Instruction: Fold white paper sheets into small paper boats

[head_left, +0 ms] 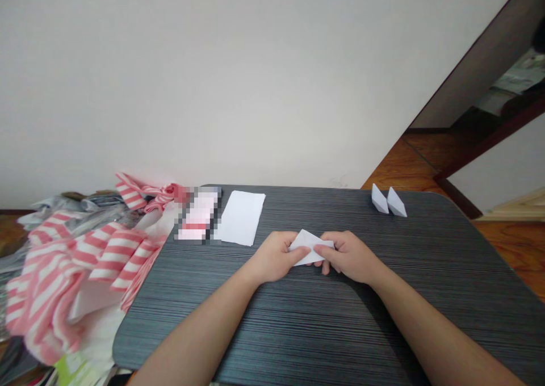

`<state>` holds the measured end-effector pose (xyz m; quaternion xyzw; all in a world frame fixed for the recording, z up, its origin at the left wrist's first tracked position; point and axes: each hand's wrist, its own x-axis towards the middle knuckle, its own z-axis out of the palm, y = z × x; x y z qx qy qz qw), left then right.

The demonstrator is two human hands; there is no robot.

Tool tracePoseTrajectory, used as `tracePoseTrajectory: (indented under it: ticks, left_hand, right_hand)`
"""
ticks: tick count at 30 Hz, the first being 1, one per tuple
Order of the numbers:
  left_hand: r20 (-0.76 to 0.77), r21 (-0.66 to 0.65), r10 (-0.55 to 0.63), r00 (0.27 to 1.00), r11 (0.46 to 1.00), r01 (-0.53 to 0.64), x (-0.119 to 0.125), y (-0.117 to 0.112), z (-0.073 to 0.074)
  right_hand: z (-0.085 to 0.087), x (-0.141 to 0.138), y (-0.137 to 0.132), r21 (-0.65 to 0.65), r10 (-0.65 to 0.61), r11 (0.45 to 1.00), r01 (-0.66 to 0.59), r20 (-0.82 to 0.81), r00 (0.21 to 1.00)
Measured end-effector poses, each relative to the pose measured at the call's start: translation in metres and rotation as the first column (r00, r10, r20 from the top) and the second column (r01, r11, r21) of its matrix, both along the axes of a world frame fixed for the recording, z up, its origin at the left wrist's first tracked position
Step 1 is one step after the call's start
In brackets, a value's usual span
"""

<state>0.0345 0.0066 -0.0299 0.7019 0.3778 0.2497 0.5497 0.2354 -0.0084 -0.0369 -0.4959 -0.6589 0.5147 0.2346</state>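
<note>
A folded white paper (305, 239) with a pointed top is held between my two hands, a little above the dark table. My left hand (275, 256) grips its left side, thumb pressed on the front face. On the other side my right hand (349, 256) pinches the paper, its thumb also on the front and its fingers curled behind and below. The two thumbs nearly meet near the middle. Parts of the paper are hidden under the thumbs.
The dark wood-grain table (272, 329) stands against a white wall (255, 79). White paper sheets (243, 218) lie at back left, beside a pixelated pink-and-white object (198, 214). Two folded white paper pieces (388, 200) stand at back right. Red-and-white striped cloth (114, 255) is heaped at left.
</note>
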Motion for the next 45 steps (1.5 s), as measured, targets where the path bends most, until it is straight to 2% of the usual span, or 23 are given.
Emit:
tracePoseTrajectory:
  ticks: [9, 16, 32, 38, 45]
  left_hand:
    - [-0.081, 0.046, 0.126, 0.989, 0.991, -0.122, -0.003, 0.002, -0.007]
    - [-0.096, 0.046, 0.113, 0.989, 0.993, -0.109, -0.004, 0.002, -0.006]
    - [-0.003, -0.023, 0.127, 0.992, 0.992, -0.128, -0.003, 0.004, -0.012]
    - [0.0, 0.016, 0.106, 0.994, 0.994, -0.106, -0.004, 0.003, -0.009]
    - [0.04, -0.036, 0.13, 0.991, 0.991, -0.128, -0.007, 0.006, -0.014]
  right_hand:
    - [-0.001, 0.002, 0.002, -0.026, -0.073, 0.997, 0.072, -0.031, 0.997]
    - [-0.002, 0.001, 0.002, -0.037, -0.071, 0.997, 0.07, -0.047, 0.996]
    - [-0.005, 0.005, 0.005, -0.052, -0.11, 0.993, 0.104, -0.129, 0.986]
    - [-0.003, 0.004, 0.004, -0.068, -0.115, 0.992, 0.106, -0.143, 0.983]
    - [-0.016, 0.007, 0.007, -0.088, -0.182, 0.982, 0.166, -0.234, 0.955]
